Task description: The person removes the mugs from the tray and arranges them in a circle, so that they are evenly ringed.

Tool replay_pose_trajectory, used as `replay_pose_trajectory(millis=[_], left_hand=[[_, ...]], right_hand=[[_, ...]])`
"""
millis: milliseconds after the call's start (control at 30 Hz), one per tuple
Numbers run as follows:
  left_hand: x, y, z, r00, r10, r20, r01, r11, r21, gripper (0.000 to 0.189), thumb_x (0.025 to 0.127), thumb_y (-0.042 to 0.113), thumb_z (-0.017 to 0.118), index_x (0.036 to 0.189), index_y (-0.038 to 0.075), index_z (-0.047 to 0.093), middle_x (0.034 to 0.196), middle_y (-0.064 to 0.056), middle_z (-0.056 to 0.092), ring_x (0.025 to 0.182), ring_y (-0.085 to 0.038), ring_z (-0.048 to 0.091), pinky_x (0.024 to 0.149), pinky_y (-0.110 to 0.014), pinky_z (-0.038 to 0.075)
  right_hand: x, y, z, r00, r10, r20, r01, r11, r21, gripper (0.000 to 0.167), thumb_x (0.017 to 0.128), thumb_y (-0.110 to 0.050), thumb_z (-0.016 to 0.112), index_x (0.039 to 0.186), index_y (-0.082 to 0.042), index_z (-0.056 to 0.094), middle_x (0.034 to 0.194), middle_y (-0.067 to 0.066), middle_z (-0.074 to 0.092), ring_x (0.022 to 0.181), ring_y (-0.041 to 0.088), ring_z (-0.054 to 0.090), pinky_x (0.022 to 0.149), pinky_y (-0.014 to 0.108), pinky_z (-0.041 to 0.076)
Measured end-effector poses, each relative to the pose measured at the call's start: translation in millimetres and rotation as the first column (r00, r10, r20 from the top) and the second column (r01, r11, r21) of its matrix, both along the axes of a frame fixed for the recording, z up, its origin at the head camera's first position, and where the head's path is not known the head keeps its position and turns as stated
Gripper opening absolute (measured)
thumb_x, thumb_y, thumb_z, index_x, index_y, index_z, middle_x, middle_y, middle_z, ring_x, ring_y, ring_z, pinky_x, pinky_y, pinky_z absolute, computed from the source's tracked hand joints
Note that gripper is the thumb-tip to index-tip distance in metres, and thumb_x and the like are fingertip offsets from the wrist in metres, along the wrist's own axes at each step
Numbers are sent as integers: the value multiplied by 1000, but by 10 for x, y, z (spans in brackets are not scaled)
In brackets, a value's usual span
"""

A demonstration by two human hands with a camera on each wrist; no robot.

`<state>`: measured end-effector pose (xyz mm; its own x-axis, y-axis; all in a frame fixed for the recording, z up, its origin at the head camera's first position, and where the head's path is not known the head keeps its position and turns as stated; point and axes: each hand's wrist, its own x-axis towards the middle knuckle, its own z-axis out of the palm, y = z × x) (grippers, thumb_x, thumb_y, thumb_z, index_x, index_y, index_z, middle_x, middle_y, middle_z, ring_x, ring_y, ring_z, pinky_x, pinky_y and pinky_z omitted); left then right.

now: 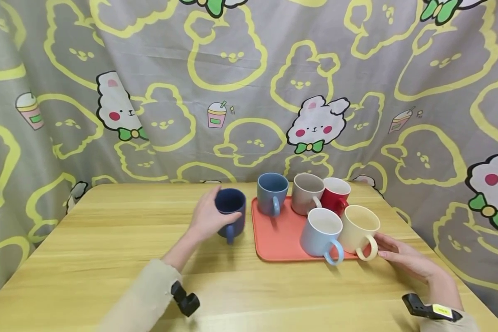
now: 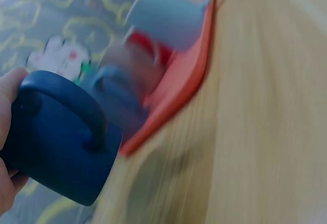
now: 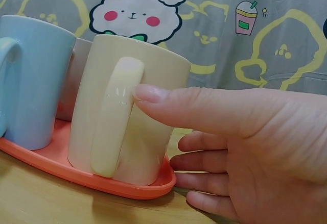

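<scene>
My left hand [image 1: 209,214] grips a navy blue mug [image 2: 61,137] by its sides, thumb and fingers around the body. This mug is upright just left of the red-orange tray [image 1: 274,240], its handle facing me. In the left wrist view its shadow falls on the wood apart from its base. On the tray's front right corner stands a pale yellow mug [image 3: 138,96]. Beside it is my right hand [image 1: 411,258], fingers loosely extended past the mug's right side and thumb tip right at its handle. A light blue mug [image 1: 321,233] stands left of the yellow one.
Along the tray's back are a greyish-blue mug [image 1: 272,196], a beige-grey mug [image 1: 305,196] and a red mug [image 1: 332,198] with a white inside. All stand close together on the wooden table [image 1: 120,240]. A patterned curtain [image 1: 157,60] hangs behind the table.
</scene>
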<state>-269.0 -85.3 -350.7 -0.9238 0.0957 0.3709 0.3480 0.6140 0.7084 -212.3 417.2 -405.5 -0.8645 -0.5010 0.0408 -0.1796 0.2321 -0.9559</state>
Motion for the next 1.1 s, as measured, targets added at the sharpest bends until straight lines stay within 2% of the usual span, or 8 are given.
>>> replay_pose_trajectory(millis=[167, 300, 500, 733, 967, 1100], left_hand=[[-164, -413, -83, 999, 51, 11, -50, 998, -44, 92, 68, 35, 80, 139, -2, 35, 135, -24, 41, 123, -40, 39, 99, -53, 32], [-323, -672, -120, 995, 102, 17, -101, 993, -56, 92, 70, 35, 77, 140, -5, 32, 135, -27, 39, 122, -42, 38, 99, -54, 31], [-507, -971, -160, 990, 106, 91, -103, 994, -35, 97, 74, 35, 75, 144, -4, 21, 142, -30, 28, 129, -45, 28, 102, -55, 26], [-571, -1194, -192, 984, 100, 147, -93, 994, -54, 100, 75, 36, 75, 146, -3, 16, 145, -30, 21, 131, -47, 22, 103, -57, 22], [-625, -1339, -193, 985, 74, 154, -65, 996, -59, 98, 77, 37, 73, 145, -4, 15, 143, -32, 24, 129, -48, 24, 101, -60, 23], [-665, -1409, -190, 981, 48, 187, -40, 998, -46, 101, 78, 38, 73, 146, -3, 11, 144, -31, 23, 129, -48, 23, 101, -60, 22]], right_hand=[[22, 26, 3, 1000, -1, 6, 1, 1000, 3, 63, 95, 2, 41, 129, 29, -4, 123, -29, 43, 112, -11, 42, 87, 9, 34], [7, 22, 29, 1000, -18, -3, 18, 1000, 21, 63, 95, 0, 42, 131, 27, -2, 123, -30, 42, 112, -12, 41, 88, 9, 34], [-4, 2, 52, 1000, -30, -2, 30, 999, 26, 63, 94, 1, 43, 131, 27, -1, 123, -30, 41, 112, -13, 40, 88, 9, 33], [-5, -13, 40, 999, -28, 25, 28, 1000, 5, 68, 93, 0, 47, 132, 26, -2, 122, -28, 40, 113, -13, 39, 89, 9, 33], [-2, 1, 24, 999, -36, 24, 36, 999, -4, 68, 93, 0, 47, 130, 28, -2, 123, -30, 42, 112, -14, 39, 88, 9, 33], [-2, 12, 3, 999, -34, 23, 34, 999, -13, 68, 93, 0, 46, 130, 28, -3, 124, -30, 42, 113, -13, 39, 89, 9, 33]])
